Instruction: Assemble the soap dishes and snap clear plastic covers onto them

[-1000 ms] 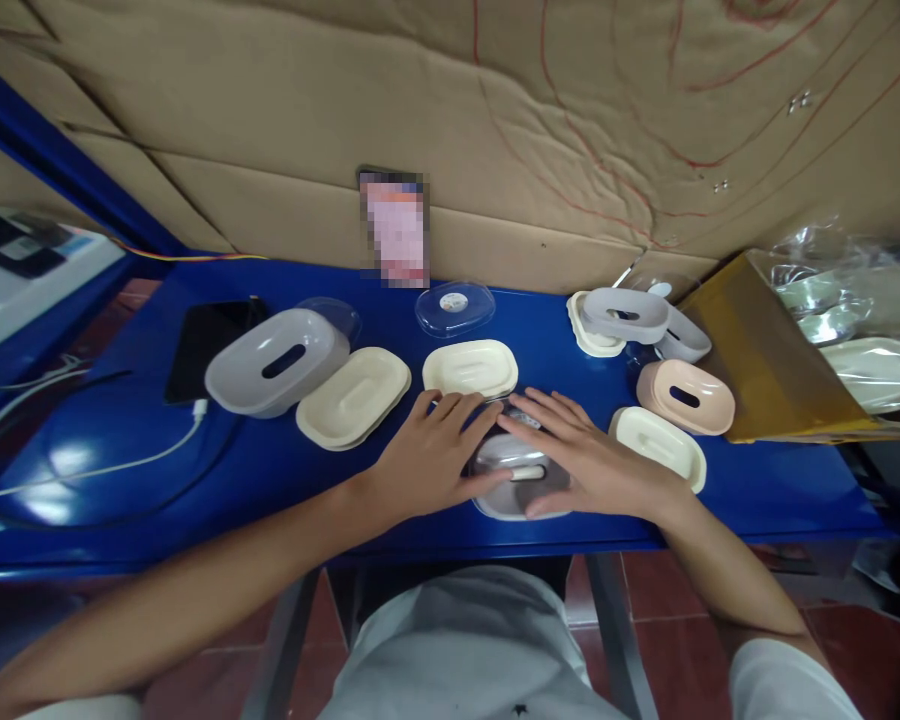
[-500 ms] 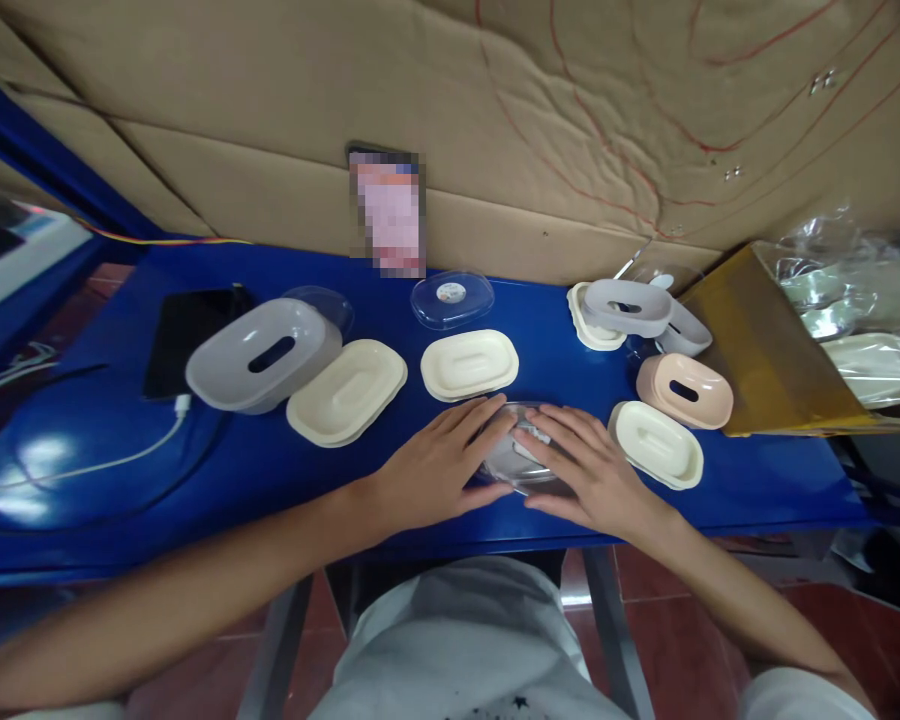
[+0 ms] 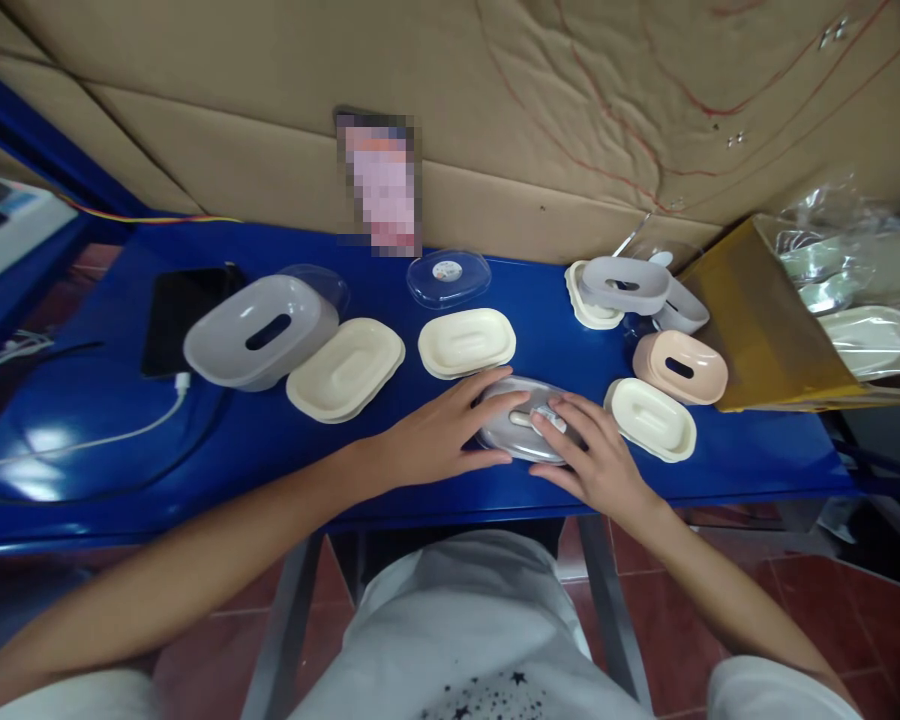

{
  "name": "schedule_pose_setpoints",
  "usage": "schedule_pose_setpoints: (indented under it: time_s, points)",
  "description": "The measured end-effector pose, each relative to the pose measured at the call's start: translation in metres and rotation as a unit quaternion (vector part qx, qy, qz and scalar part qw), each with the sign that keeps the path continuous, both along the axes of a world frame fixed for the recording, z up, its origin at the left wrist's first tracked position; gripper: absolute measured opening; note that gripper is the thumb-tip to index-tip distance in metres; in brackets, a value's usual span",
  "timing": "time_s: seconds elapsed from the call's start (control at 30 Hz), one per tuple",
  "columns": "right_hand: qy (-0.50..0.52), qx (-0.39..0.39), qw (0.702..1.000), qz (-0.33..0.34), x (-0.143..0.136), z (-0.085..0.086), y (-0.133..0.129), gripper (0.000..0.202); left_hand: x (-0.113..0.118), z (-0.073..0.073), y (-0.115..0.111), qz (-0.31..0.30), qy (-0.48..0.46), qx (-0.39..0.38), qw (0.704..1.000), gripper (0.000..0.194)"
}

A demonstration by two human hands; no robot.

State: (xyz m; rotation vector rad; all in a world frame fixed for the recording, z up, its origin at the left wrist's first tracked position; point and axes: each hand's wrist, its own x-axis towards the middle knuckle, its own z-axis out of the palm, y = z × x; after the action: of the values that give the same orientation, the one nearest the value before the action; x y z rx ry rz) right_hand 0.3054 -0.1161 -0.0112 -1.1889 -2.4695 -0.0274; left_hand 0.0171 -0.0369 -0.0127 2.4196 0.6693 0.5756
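Observation:
A grey oval dish under a clear lid (image 3: 521,437) lies on the blue table between both hands, near the front edge. A white round sticker (image 3: 548,418) shows on the lid. My left hand (image 3: 450,430) rests on the lid's left end with fingers spread. On the right end, my right hand (image 3: 596,452) has its fingers apart, some over the sticker. Behind it is a cream dish (image 3: 467,342); another cream dish (image 3: 652,418) lies to the right.
On the left are a grey container (image 3: 261,330), a cream dish (image 3: 345,368) and a black device (image 3: 184,318) with a cable. A clear lid (image 3: 448,279) lies behind. To the right are a pink container (image 3: 681,367), stacked grey pieces (image 3: 626,284) and a carton (image 3: 765,320).
The view has tilted slightly downward. My right hand has shifted a little to the right on the lid, and more of the covered dish now shows between the hands.

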Motion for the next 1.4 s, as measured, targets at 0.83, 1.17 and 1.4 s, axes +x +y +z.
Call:
schedule_pose_setpoints:
  time_s: [0.83, 1.17, 1.4]
  points:
    - [-0.009, 0.034, 0.998, -0.059, -0.028, 0.029, 0.090, 0.049, -0.003, 0.011, 0.005, 0.009, 0.045, 0.246, 0.968, 0.023]
    - [-0.033, -0.017, 0.999, 0.033, -0.029, 0.020, 0.022, 0.034, -0.049, 0.017, 0.012, 0.342, 0.219, 0.172, 0.898, 0.045]
    - [0.005, -0.081, 0.996, 0.021, -0.027, 0.002, -0.018, 0.044, -0.071, 0.005, -0.053, 0.251, 0.141, 0.168, 0.943, 0.047]
